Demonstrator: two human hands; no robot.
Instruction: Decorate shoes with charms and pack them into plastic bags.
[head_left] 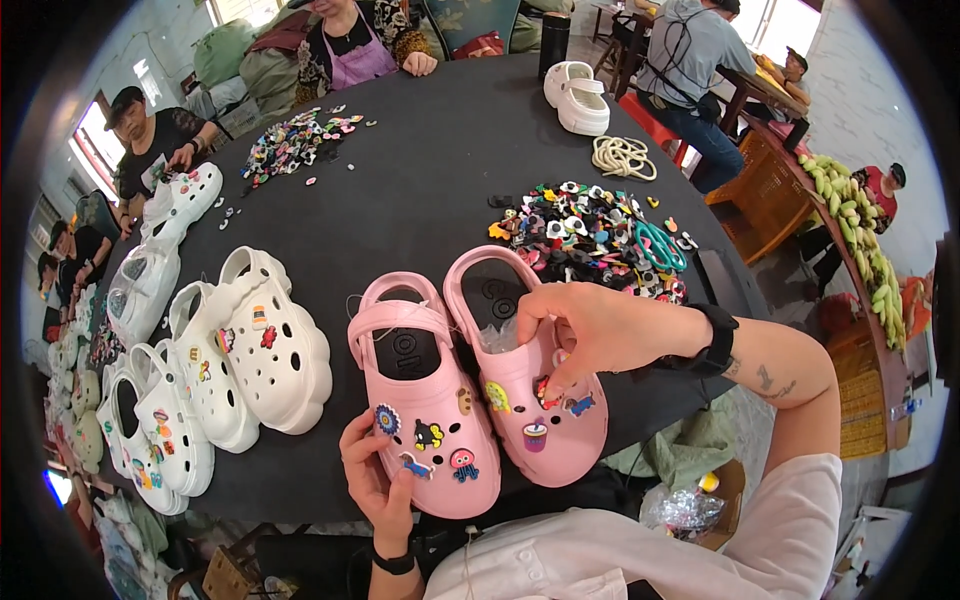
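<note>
A pair of pink clogs lies side by side before me, toes toward me. My left hand [376, 478] grips the outer side of the left pink clog [450, 487], its thumb near a small blue charm. That clog bears a blue flower charm [387, 419], a black-and-yellow charm [429, 434] and a red-and-blue charm [463, 464]. Over the right pink clog [571, 447], my right hand [580, 325] is closed on its upper, the thumb at a red charm [544, 391] and a finger at the opening, beside clear plastic [498, 338]. A purple cup charm [535, 434] sits near its toe.
White clogs with charms [283, 350] line the table's left side. A large charm pile [575, 225] with teal-handled scissors [660, 246] lies beyond my right hand. Farther off are coiled cord [623, 157], white clogs [580, 105] and another charm pile [290, 145]. Other people sit around the table.
</note>
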